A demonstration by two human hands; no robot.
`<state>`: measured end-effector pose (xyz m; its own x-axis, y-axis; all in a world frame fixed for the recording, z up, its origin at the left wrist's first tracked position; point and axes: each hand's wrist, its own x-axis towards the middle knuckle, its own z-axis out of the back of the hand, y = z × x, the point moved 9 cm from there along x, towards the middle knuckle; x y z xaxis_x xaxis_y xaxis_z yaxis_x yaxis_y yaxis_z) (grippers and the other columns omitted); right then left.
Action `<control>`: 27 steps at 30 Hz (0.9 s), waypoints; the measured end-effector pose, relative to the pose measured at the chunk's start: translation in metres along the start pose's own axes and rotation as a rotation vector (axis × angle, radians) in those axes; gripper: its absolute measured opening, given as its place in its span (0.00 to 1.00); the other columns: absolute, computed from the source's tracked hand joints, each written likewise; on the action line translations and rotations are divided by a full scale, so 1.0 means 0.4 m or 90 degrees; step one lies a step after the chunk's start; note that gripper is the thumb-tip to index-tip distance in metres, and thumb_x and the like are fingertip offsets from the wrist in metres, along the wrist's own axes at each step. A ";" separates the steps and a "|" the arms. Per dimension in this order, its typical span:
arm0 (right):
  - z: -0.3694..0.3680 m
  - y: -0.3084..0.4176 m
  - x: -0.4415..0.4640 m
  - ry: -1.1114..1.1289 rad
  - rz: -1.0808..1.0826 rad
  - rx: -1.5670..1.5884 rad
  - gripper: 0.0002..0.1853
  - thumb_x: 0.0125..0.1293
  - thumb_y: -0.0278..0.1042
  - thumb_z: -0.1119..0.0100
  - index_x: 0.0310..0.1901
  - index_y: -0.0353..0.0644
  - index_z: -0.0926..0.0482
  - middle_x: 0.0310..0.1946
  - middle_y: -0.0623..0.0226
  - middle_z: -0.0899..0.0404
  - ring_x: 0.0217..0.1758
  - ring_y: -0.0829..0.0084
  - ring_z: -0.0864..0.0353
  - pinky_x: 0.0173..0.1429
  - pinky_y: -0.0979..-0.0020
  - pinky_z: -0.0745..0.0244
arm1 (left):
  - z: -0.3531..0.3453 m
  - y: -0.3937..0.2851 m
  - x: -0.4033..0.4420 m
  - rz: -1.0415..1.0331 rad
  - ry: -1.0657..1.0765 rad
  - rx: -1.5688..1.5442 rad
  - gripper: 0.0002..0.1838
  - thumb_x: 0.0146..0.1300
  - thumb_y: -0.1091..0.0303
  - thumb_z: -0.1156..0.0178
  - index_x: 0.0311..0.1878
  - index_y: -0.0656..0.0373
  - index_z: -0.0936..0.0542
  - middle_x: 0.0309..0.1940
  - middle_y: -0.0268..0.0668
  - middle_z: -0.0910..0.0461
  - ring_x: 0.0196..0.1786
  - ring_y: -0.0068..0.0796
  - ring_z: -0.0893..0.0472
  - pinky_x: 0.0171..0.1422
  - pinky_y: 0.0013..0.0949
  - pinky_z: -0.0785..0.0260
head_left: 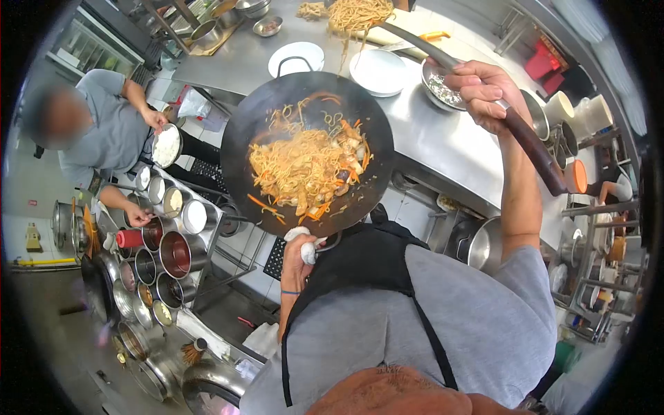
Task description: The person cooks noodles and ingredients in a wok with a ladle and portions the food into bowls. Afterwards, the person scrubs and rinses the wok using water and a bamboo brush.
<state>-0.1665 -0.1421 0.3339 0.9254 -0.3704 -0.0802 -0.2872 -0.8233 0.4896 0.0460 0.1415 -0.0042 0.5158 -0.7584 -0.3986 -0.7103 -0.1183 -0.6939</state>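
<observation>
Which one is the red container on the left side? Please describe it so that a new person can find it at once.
Start from the large black wok in the left hand. Left of it is a crowded group of metal pots. Among them, find the red container: its bright red outside differs from the bare metal around it.

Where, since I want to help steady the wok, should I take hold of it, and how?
Probably by the far loop handle of the wok: it arches outward, leaving room for hooked fingers. Come from the counter side, since the left hand holds the near side with a white cloth. Use a cloth too; it may be hot.
</observation>
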 end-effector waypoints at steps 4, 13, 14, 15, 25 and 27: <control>0.058 0.147 0.038 -0.045 0.015 -0.146 0.18 0.73 0.23 0.59 0.62 0.32 0.39 0.23 0.72 0.38 0.10 0.87 0.42 0.05 0.79 0.42 | -0.025 0.018 -0.052 0.030 -0.092 -0.036 0.04 0.52 0.74 0.38 0.31 0.61 0.22 0.28 0.39 0.21 0.33 0.36 0.18 0.42 0.38 0.22; 0.433 0.255 0.233 -0.294 -0.016 -0.580 0.39 0.65 0.22 0.49 0.77 0.36 0.52 0.19 0.78 0.38 0.12 0.84 0.40 0.10 0.78 0.44 | -0.108 0.051 -0.100 0.010 -0.233 -0.041 0.05 0.52 0.71 0.39 0.30 0.63 0.22 0.26 0.43 0.19 0.32 0.37 0.19 0.41 0.35 0.27; 0.475 0.247 0.252 -0.276 -0.047 -0.630 0.39 0.64 0.22 0.49 0.77 0.35 0.52 0.19 0.78 0.38 0.12 0.84 0.40 0.10 0.77 0.44 | -0.119 0.052 -0.105 0.005 -0.239 -0.036 0.06 0.52 0.71 0.39 0.30 0.63 0.22 0.26 0.43 0.20 0.32 0.37 0.18 0.42 0.35 0.27; 0.511 0.243 0.275 -0.257 -0.076 -0.683 0.40 0.64 0.22 0.50 0.77 0.35 0.52 0.20 0.78 0.38 0.12 0.84 0.40 0.10 0.77 0.44 | -0.123 0.055 -0.112 -0.012 -0.261 -0.054 0.06 0.52 0.72 0.38 0.31 0.63 0.23 0.26 0.42 0.20 0.32 0.38 0.18 0.41 0.36 0.26; 0.576 0.251 0.319 -0.290 0.068 -1.111 0.38 0.57 0.24 0.48 0.73 0.28 0.41 0.41 0.46 0.17 0.39 0.59 0.16 0.48 0.65 0.22 | -0.151 0.068 -0.125 0.025 -0.352 -0.124 0.08 0.50 0.72 0.37 0.34 0.62 0.24 0.27 0.42 0.22 0.30 0.38 0.19 0.38 0.37 0.23; 0.554 0.250 0.319 -0.302 0.122 -1.179 0.38 0.57 0.23 0.47 0.72 0.29 0.40 0.47 0.40 0.18 0.50 0.52 0.17 0.59 0.62 0.26 | -0.116 0.061 -0.115 0.030 -0.340 -0.121 0.08 0.51 0.72 0.38 0.34 0.63 0.24 0.27 0.42 0.22 0.30 0.38 0.20 0.38 0.37 0.24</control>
<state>-0.1319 -0.3671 0.1801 0.6932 -0.7196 0.0404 0.5166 0.5352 0.6683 -0.0173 0.1436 0.0250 0.6166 -0.3419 -0.7092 -0.7870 -0.2424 -0.5674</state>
